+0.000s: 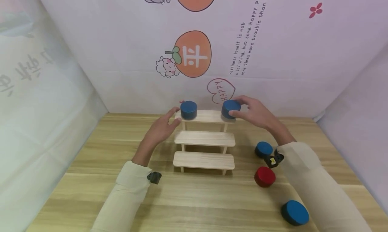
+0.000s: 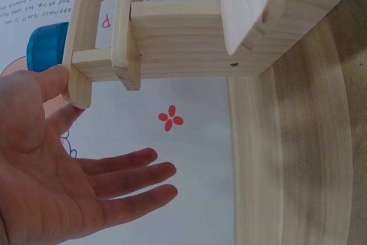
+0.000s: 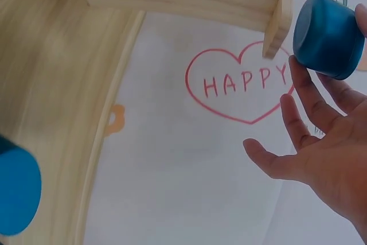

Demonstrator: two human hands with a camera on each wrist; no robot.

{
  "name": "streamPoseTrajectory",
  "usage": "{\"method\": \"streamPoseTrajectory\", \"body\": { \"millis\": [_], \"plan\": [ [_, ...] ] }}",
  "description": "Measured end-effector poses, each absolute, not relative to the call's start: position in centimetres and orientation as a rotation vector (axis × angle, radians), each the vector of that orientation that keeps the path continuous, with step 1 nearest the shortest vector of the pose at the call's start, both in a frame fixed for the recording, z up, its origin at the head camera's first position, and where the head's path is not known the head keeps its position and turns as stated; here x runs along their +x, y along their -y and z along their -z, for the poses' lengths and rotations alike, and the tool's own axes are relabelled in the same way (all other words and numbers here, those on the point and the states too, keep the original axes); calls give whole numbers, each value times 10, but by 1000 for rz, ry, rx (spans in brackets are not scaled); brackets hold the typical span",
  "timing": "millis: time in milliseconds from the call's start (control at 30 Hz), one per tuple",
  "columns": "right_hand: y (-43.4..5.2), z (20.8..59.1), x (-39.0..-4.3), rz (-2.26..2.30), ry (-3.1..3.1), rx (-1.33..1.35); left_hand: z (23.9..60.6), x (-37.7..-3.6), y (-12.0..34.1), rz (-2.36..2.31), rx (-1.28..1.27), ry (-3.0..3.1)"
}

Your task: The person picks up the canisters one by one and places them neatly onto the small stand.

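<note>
A three-tier wooden display stand (image 1: 204,159) rises from the table against the back cloth. At the left end of its top step, my left hand (image 1: 160,129) pinches the board's edge between thumb and index finger, with the other fingers extended in the left wrist view. Right beside that thumb, a round blue tin (image 1: 188,110) rests on the step. My right hand (image 1: 256,114) grips a second blue tin (image 3: 327,37) between thumb and fingers at the top step's right end. In the right wrist view, this tin looks slightly tilted and apart from the board.
On the table to the right of the stand lie a blue tin (image 1: 263,149), a red tin (image 1: 265,176) and another blue tin (image 1: 295,213), near the right forearm. Printed white cloth (image 1: 136,57) hangs behind, with plain cloth walls at both sides.
</note>
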State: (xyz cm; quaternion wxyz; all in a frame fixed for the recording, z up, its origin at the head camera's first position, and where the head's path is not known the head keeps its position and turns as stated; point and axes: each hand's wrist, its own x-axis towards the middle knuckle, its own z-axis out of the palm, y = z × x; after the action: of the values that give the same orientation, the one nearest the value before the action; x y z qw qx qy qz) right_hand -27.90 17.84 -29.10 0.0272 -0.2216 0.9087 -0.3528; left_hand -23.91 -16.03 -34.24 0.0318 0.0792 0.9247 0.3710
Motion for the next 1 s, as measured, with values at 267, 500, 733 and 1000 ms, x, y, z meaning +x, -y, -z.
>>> {"method": "streamPoseTrajectory", "body": {
  "millis": [267,500,733,1000],
  "plan": [
    [-157,291,-282,1073,-2807,-713,339,-241,161,-1106,268,-2876],
    [-149,298,-286,1030,-2802,-751,341,-243,162,-1101,264,-2874],
    [-150,303,-289,1044,-2797,-758,344,-243,162,-1116,269,-2872],
    [-151,307,-287,1090,-2775,-721,344,-240,161,-1141,264,-2884]
  ]
}}
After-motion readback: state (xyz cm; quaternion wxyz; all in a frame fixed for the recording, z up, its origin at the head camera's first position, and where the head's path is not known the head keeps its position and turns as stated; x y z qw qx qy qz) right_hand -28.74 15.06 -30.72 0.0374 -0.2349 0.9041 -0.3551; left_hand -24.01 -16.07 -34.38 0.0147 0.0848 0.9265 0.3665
